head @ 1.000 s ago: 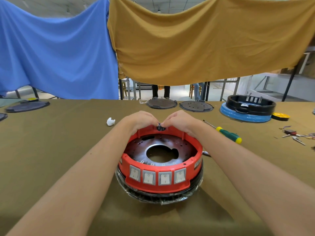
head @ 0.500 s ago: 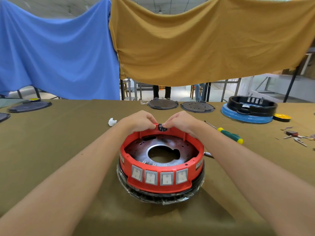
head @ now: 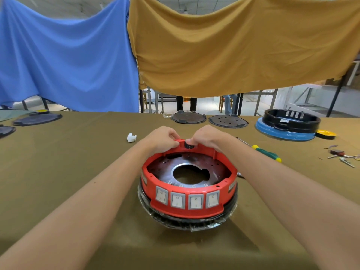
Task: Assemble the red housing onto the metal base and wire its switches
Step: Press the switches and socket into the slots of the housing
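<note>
Pinching a round black knob (head: 189, 145), both hands (head: 163, 137) (head: 206, 135) curl over the glossy red housing (head: 187, 199).

Even, bright daylight is seen, soft shadows are cast forward, and edges are bowed by wide-angle distortion.

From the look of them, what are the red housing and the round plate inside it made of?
Red housing: probably moulded plastic, with even colour, a soft sheen and rounded edges.
Round plate: probably metal, dark and mottled, with drilled holes and a bright bare rim round its centre opening.
</note>
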A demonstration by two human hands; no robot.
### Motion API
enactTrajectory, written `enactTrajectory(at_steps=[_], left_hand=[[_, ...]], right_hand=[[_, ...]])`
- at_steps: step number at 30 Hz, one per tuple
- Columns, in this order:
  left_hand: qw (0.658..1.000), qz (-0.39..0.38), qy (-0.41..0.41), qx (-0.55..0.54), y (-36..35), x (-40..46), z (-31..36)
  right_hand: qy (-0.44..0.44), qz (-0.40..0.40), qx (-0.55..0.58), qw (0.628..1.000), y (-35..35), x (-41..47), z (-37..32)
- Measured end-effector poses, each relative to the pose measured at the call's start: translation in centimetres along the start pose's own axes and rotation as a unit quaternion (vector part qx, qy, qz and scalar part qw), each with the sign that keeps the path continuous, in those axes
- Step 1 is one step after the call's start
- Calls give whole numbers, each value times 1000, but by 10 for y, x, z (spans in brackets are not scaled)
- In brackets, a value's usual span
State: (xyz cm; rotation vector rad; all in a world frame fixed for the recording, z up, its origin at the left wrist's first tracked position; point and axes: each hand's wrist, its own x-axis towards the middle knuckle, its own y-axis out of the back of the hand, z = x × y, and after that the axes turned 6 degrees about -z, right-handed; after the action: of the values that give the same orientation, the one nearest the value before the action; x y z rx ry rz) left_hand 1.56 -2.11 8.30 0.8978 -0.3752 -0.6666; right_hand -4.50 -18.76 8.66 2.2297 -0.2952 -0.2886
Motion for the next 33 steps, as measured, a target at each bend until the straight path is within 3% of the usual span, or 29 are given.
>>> enactTrajectory(at_steps=[6, 15, 23, 26, 30, 33], left_hand=[[998, -47, 22, 41, 13, -11, -3], [1000, -16, 14, -18, 7, -20, -8], [980, -59, 188, 38, 15, -59, -8], [984, -41, 173, -3, 16, -65, -9], [987, 53, 109, 108, 29, -56, -7], [988, 83, 74, 112, 37, -42, -8]], right_hand=[[1, -3, 90, 996, 0, -2, 8], [-42, 32, -3, 999, -6, 4, -6], [28, -7, 92, 995, 10, -17, 6], [46, -37, 103, 993, 24, -28, 12], [50, -64, 105, 991, 31, -44, 24], [47, -67, 63, 995, 29, -54, 31]])
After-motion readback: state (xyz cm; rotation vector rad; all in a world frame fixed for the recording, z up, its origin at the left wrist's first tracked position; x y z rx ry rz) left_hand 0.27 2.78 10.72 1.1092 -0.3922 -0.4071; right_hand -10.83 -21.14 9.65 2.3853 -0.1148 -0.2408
